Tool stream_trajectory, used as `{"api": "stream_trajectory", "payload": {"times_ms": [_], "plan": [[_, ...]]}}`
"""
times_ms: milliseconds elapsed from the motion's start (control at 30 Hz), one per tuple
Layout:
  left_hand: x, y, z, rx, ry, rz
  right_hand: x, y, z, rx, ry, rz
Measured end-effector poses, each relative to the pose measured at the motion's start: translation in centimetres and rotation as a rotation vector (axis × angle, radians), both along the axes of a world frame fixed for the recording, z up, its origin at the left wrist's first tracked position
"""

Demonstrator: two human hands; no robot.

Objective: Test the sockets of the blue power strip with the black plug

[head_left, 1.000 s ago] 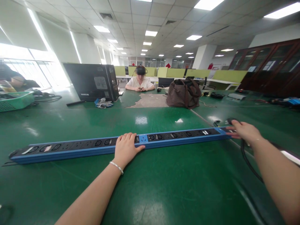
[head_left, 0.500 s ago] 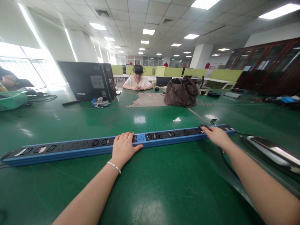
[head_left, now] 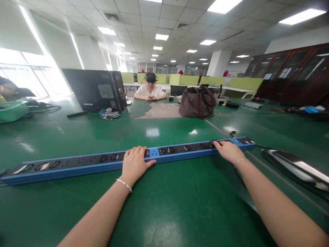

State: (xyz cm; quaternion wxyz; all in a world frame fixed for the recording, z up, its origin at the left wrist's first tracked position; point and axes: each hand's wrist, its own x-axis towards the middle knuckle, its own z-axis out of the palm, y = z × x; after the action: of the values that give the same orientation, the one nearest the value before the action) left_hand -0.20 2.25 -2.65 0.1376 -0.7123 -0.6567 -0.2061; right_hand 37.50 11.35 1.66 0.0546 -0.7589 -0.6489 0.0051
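A long blue and black power strip lies across the green table, with several sockets along its top. My left hand grips the strip near its middle, fingers over the top and thumb along the front side, just left of a blue socket. Farther right, my right hand is closed round a black power plug at the strip's top. A black cable hangs below that hand. Whether the plug's pins are inside a socket is hidden.
Right of the strip lies a black and silver device with cables. Farther back are a black computer case, gloves, a brown bag and a green basket. A person sits across the table.
My right hand has moved left along the strip with the plug, uncovering a blue socket near the right end. My left hand stays on the strip.
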Motion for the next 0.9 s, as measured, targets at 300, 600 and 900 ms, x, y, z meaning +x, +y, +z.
{"api": "stream_trajectory", "payload": {"times_ms": [300,600,900], "plan": [[0.0,0.0,0.0,0.018,-0.001,-0.009,-2.0,-0.7,0.3,0.053,0.024,-0.018],[0.1,-0.1,0.2,0.006,0.000,-0.006,-2.2,-1.0,0.3,0.050,0.011,-0.039],[0.1,-0.1,0.1,0.008,0.003,-0.006,-2.6,-1.3,0.2,0.057,0.014,-0.068]]}}
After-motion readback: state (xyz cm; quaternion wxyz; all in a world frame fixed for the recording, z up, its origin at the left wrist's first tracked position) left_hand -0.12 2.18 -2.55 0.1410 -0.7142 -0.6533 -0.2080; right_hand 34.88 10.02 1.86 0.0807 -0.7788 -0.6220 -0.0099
